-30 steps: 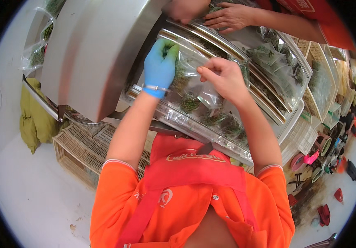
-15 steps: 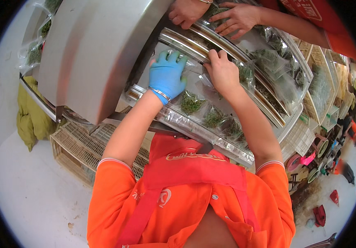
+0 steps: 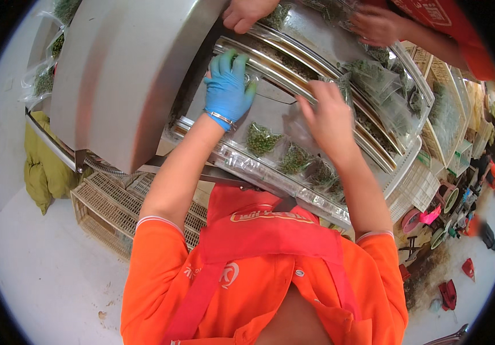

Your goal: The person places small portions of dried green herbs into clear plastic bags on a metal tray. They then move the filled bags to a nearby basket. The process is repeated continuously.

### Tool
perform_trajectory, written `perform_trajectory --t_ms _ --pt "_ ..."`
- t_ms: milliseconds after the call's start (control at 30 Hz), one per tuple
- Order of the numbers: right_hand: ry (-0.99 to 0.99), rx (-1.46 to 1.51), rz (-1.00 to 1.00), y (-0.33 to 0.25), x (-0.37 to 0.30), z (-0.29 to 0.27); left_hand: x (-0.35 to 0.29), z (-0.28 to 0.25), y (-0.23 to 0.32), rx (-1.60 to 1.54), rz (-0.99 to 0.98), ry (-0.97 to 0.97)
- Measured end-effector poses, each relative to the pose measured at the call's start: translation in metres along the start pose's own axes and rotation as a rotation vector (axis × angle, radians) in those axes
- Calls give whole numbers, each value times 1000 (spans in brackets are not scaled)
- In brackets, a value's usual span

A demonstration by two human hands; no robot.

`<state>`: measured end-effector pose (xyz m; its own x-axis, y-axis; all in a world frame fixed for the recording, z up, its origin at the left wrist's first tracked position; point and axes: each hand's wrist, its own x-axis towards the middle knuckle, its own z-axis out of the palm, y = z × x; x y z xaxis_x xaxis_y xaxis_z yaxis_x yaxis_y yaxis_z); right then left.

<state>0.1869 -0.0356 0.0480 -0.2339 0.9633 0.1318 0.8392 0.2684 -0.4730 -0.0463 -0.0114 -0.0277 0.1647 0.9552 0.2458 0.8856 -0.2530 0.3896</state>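
My left hand [image 3: 227, 89], in a blue glove with a bracelet at the wrist, lies with fingers stretched out at the near side of a metal sealing bar [image 3: 259, 64]. Clear plastic shows under its fingertips. My bare right hand [image 3: 332, 115] is over the bar's right part, its fingers smeared by motion. A blurred clear bag lies beside its thumb; whether it is gripped I cannot tell. Between my forearms, clear bags of small green pods or berries [image 3: 262, 139], [image 3: 294, 158] and a darker bag [image 3: 321, 172] lie in a row on the steel bed.
A large steel lid [image 3: 126, 75] stands at the left. Across the machine, a co-worker's hands [image 3: 250, 12], [image 3: 376, 26] are over more filled bags [image 3: 368, 75]. Plastic crates [image 3: 109, 201] stand below left, others [image 3: 443, 115] at right. Olive cloth [image 3: 43, 164] hangs by the rail.
My right hand has lifted off the bar and shifted slightly right. My left hand has moved a little forward. The co-worker's hands have moved apart, one leftward, one rightward.
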Motion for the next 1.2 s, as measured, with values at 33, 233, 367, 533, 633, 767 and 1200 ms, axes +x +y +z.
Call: perform_trajectory --t_ms 33,233,367,533,633,767,1200 --pt "1 -7 92 0 -8 -15 1 -1 -1 29 27 -22" --pt "-213 -334 405 59 -50 -33 13 -5 0 349 128 -249" --pt "-144 46 271 64 -46 -44 17 -24 17 201 153 -244" --pt "-376 677 477 37 -9 -81 19 -51 90 -478 382 -226" --pt "-399 881 630 49 -1 -70 13 -29 101 -951 131 -339" --pt "-242 850 570 47 -13 -68 0 7 87 -1360 -462 -301" --pt "-320 547 249 36 -14 -22 7 -27 57 -938 -484 -350"
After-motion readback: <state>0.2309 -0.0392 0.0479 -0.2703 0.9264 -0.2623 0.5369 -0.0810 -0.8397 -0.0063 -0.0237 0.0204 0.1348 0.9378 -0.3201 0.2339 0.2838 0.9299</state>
